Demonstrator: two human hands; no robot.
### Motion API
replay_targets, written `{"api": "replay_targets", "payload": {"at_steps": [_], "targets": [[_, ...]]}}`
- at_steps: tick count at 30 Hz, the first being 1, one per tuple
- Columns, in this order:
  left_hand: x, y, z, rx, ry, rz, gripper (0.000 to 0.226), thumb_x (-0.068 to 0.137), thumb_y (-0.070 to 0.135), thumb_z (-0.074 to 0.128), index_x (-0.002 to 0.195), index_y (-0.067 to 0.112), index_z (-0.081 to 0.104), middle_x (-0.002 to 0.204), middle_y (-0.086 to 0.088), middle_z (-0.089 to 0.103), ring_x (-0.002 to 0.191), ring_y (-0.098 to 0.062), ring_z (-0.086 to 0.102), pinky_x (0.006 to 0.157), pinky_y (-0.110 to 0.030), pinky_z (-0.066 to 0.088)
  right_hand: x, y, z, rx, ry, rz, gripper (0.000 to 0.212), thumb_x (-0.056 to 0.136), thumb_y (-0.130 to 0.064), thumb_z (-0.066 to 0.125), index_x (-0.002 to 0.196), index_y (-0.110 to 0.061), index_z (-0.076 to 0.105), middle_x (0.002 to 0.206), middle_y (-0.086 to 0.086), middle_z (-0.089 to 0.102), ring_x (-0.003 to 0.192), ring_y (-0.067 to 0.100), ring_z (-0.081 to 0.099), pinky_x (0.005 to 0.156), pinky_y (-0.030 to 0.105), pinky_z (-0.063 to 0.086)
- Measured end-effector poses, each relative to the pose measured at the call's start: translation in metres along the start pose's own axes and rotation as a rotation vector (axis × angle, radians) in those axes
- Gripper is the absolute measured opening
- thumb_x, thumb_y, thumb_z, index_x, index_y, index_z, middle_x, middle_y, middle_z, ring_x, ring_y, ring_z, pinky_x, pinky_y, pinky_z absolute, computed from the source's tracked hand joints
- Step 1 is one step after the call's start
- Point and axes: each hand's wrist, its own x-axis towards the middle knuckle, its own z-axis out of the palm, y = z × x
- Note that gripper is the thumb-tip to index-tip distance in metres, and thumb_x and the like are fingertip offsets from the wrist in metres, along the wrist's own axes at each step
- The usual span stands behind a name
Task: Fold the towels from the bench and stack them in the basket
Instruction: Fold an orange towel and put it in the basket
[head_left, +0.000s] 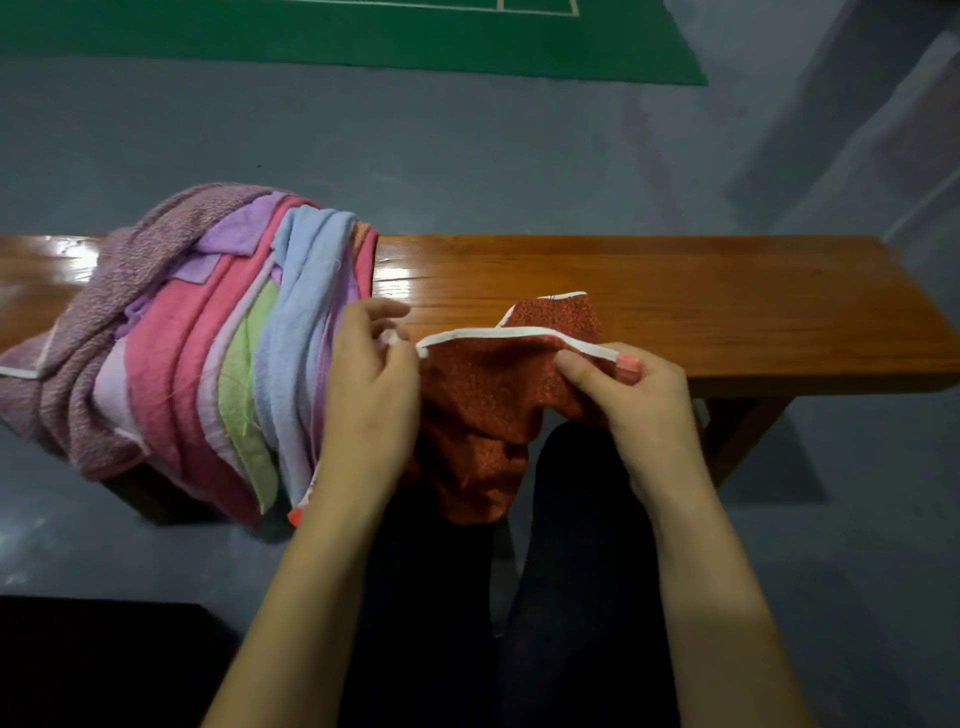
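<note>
Head view: orange towel (483, 405) half on the bench (727, 291), half draped over its front edge. Left hand (371, 389) and right hand (631, 397) each pinching the white hem. Best pulled taut, corners matched. Basket unseen.

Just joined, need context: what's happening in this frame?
A person is working on the towels on a wooden bench. Both hands pinch the white-trimmed edge of an orange-red towel, left hand at one end, right hand at the other; the rest hangs over the bench's near edge. It isn't folded yet. A pile of unfolded towels waits to the left. No basket is in view.
</note>
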Motion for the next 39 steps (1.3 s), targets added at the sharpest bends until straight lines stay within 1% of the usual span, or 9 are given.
{"api": "replay_targets", "payload": {"at_steps": [6,8,12,15,19,22,26,32,39], "targets": [[-0.019,0.005,0.034,-0.030,-0.092,0.067,0.022,0.076,0.009,0.042,0.075,0.028,0.055,0.093,-0.005,0.058,0.089,-0.013,0.055,0.084,-0.025,0.042,-0.013,-0.001,0.042,0.156,-0.320,0.014,0.027,0.098,-0.005,0.044,0.121,-0.005,0.060,0.102,-0.004,0.070,0.098,0.004,0.063,0.090,0.015,0.045],[-0.020,0.004,0.034,-0.085,-0.141,-0.015,0.012,0.073,0.022,0.050,0.077,0.030,0.058,0.092,-0.007,0.056,0.078,-0.014,0.052,0.076,-0.031,0.042,-0.012,0.003,0.043,0.120,-0.321,0.021,0.035,0.095,-0.015,0.045,0.128,-0.010,0.055,0.120,0.005,0.065,0.114,0.013,0.059,0.101,0.024,0.043],[-0.018,0.008,0.027,-0.454,-0.354,-0.304,0.035,0.064,0.016,0.055,0.097,0.024,0.062,0.084,-0.018,0.056,0.068,-0.023,0.050,0.065,-0.037,0.042,-0.009,0.005,0.031,0.058,-0.133,0.121,0.009,0.097,-0.024,0.048,0.095,-0.020,0.056,0.072,0.005,0.054,0.067,0.016,0.049,0.068,0.035,0.041],[-0.020,0.011,0.022,-0.209,-0.403,-0.079,0.041,0.075,0.017,0.060,0.115,0.024,0.060,0.108,-0.009,0.064,0.100,-0.017,0.061,0.092,-0.040,0.049,-0.007,0.004,0.023,0.066,-0.079,0.086,0.017,0.098,-0.017,0.051,0.082,-0.017,0.057,0.063,0.004,0.050,0.059,0.015,0.045,0.063,0.032,0.038],[-0.019,0.011,0.023,0.046,-0.135,0.108,0.031,0.085,0.008,0.065,0.110,0.021,0.053,0.098,0.017,0.059,0.090,0.012,0.054,0.081,-0.004,0.037,-0.010,-0.002,0.021,0.153,-0.055,0.044,0.016,0.094,-0.009,0.055,0.086,-0.011,0.069,0.059,-0.008,0.064,0.056,0.002,0.058,0.057,0.015,0.046],[-0.017,0.009,0.019,0.173,-0.014,0.119,0.019,0.083,0.012,0.069,0.093,0.022,0.057,0.080,0.013,0.061,0.075,0.003,0.056,0.069,-0.008,0.038,-0.013,-0.004,0.021,0.179,0.011,0.014,0.016,0.092,-0.008,0.059,0.082,-0.011,0.071,0.058,-0.008,0.066,0.057,0.000,0.061,0.056,0.012,0.048],[-0.012,0.007,0.010,0.274,0.102,0.129,0.018,0.084,0.018,0.067,0.077,0.019,0.051,0.067,0.007,0.055,0.065,0.000,0.052,0.060,-0.014,0.037,-0.013,-0.007,0.024,0.190,0.048,0.011,0.013,0.089,-0.015,0.065,0.083,-0.014,0.077,0.084,0.009,0.073,0.083,0.024,0.069,0.081,0.036,0.055],[-0.025,0.017,0.030,-0.146,-0.179,0.143,0.014,0.080,0.013,0.056,0.088,0.019,0.065,0.092,-0.004,0.065,0.089,-0.015,0.060,0.083,-0.034,0.048,-0.019,-0.010,0.041,0.228,-0.164,0.026,0.021,0.096,-0.006,0.049,0.095,-0.005,0.070,0.075,-0.005,0.072,0.075,0.003,0.064,0.070,0.015,0.050],[-0.022,0.015,0.019,-0.479,-0.477,0.018,0.026,0.081,0.015,0.066,0.106,0.012,0.064,0.106,-0.011,0.068,0.104,-0.022,0.064,0.092,-0.031,0.050,-0.015,-0.011,0.022,0.288,-0.147,0.109,0.028,0.099,-0.019,0.045,0.096,-0.016,0.072,0.095,0.008,0.073,0.089,0.017,0.068,0.075,0.025,0.053]]}}
